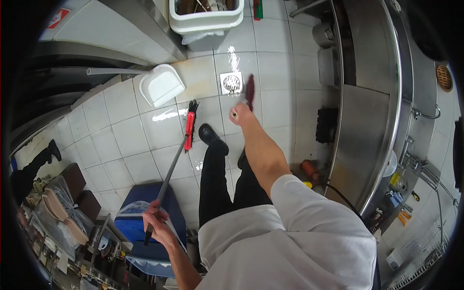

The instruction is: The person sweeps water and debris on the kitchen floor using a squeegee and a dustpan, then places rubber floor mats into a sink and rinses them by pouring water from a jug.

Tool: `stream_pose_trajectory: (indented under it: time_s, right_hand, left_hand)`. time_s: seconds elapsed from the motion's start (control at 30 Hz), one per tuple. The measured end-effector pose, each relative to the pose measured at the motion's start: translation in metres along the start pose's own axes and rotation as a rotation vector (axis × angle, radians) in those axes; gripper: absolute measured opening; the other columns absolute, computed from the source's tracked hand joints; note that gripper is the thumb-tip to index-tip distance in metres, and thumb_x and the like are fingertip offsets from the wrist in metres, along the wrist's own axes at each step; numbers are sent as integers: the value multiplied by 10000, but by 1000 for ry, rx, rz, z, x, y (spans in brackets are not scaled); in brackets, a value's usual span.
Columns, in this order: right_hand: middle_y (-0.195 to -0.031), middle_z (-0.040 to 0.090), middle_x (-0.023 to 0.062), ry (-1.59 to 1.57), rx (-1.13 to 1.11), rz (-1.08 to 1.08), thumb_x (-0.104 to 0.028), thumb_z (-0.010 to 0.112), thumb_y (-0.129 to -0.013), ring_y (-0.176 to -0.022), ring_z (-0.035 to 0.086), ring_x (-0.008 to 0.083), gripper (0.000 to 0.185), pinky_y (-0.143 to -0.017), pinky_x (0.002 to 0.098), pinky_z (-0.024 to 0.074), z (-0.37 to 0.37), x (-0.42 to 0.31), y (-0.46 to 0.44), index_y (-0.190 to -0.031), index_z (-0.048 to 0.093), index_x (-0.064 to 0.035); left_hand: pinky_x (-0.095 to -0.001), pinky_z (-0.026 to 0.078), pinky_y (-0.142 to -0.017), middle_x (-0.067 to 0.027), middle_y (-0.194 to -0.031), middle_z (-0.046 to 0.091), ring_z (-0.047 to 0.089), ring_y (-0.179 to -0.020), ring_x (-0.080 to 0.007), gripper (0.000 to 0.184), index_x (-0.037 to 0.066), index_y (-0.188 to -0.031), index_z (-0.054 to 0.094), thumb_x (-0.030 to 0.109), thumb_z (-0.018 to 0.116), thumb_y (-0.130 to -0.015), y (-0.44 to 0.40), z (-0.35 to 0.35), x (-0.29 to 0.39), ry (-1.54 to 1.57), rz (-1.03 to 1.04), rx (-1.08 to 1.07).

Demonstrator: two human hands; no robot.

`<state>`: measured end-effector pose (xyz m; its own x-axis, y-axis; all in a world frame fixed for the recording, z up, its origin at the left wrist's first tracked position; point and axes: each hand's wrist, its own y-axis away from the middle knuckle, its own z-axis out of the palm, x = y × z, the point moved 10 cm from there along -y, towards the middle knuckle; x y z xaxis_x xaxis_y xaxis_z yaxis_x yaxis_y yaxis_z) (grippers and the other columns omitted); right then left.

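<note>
My left hand (157,222) is wrapped round the grey handle of a broom with a red head (190,126) and dark bristles, which rests on the tiled floor near my shoe. Out in front, my right hand (240,114) is closed round a handle seen end-on; a dark red tool head (250,92) extends beyond it, slightly blurred, beside the square floor drain (232,83). A white dustpan (162,85) with a long pale handle lies on the floor, ahead and to the left of the broom head.
A white-rimmed bin (207,21) holding waste stands ahead. Blue bin (169,203) is at the lower left, near crowded shelves. A steel counter (362,135) runs along the right. Another person's leg (34,166) shows at the far left. Floor tiles look wet.
</note>
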<state>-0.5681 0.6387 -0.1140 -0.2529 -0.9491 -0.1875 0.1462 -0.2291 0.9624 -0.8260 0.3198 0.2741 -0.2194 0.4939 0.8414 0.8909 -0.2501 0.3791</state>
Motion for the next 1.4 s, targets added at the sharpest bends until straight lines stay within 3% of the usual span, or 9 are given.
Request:
stream_pose_trajectory:
  time_s: [0.23, 0.3, 0.47, 0.53, 0.63, 0.7, 0.8, 1.13, 1.4]
  right_hand:
    - [-539, 419, -13, -473, -366, 141, -117, 461, -881, -428, 455, 124, 178, -362, 259, 366, -2, -17, 51, -712, 410, -95]
    - [-548, 430, 1, -451, -53, 130, -107, 424, -896, -406, 422, 101, 190, -354, 224, 356, -15, -15, 72, -709, 394, -98]
    - [-568, 429, 0, -636, -83, 169, -49, 402, -868, -417, 431, 100, 208, -367, 233, 375, 3, -42, 16, -665, 397, -98]
    - [-571, 444, 10, -908, -502, 105, -46, 420, -844, -419, 435, 109, 188, -376, 238, 386, -15, -68, 26, -663, 414, -93]
    - [-527, 439, -7, -754, -442, 427, -277, 449, -959, -395, 422, 99, 408, -357, 222, 354, -69, -60, 99, -579, 387, -140]
    - [-474, 392, -22, -305, -560, 196, -397, 430, -983, -375, 404, 87, 488, -346, 208, 339, -99, -82, 154, -559, 376, -161]
    - [-491, 367, -28, -258, -176, 167, -345, 427, -983, -364, 363, 106, 428, -306, 235, 276, -150, -104, 205, -604, 358, -156]
    - [-556, 493, -10, -218, 22, 172, -274, 424, -947, -449, 482, 118, 265, -396, 233, 418, -188, -217, 212, -753, 461, -98]
    - [-567, 503, -1, -239, 42, 190, -249, 463, -918, -462, 495, 120, 225, -426, 253, 421, -136, -242, 228, -760, 458, -89]
  left_hand:
    - [-243, 350, -475, -167, -947, 673, 472, -511, -106, 497, -4, -790, 533, 418, 402, -1017, -4, 1, 11, -68, 89, -41]
    - [-238, 351, -474, -166, -932, 674, 471, -511, -105, 498, -6, -790, 541, 416, 405, -1017, -10, 11, 22, -88, 97, -51]
    - [-224, 342, -475, -146, -887, 676, 464, -533, -88, 457, -12, -803, 572, 367, 432, -1018, -35, 67, 42, -101, 36, -148]
    - [-230, 349, -496, -109, -821, 652, 458, -545, -85, 445, -13, -839, 610, 363, 448, -1013, -38, 103, 69, -134, 79, -231]
    - [-248, 366, -530, -61, -722, 613, 460, -561, -89, 445, -14, -882, 658, 373, 474, -999, -40, 184, 122, -200, 164, -396]
    - [-258, 377, -545, -50, -690, 598, 467, -565, -95, 453, -14, -888, 668, 387, 484, -991, -39, 222, 150, -311, 183, -469]
    - [-269, 397, -570, -53, -670, 593, 484, -564, -112, 458, -11, -874, 663, 407, 504, -973, -41, 300, 184, -390, 286, -566]
    - [-301, 454, -500, -81, -770, 663, 566, -514, -133, 487, -11, -888, 675, 453, 536, -936, -127, 454, 235, -535, 415, -660]
    - [-266, 524, -531, -80, -802, 626, 617, -625, -145, 303, -15, -957, 601, 243, 717, -850, -234, 471, 206, -150, 161, -476]
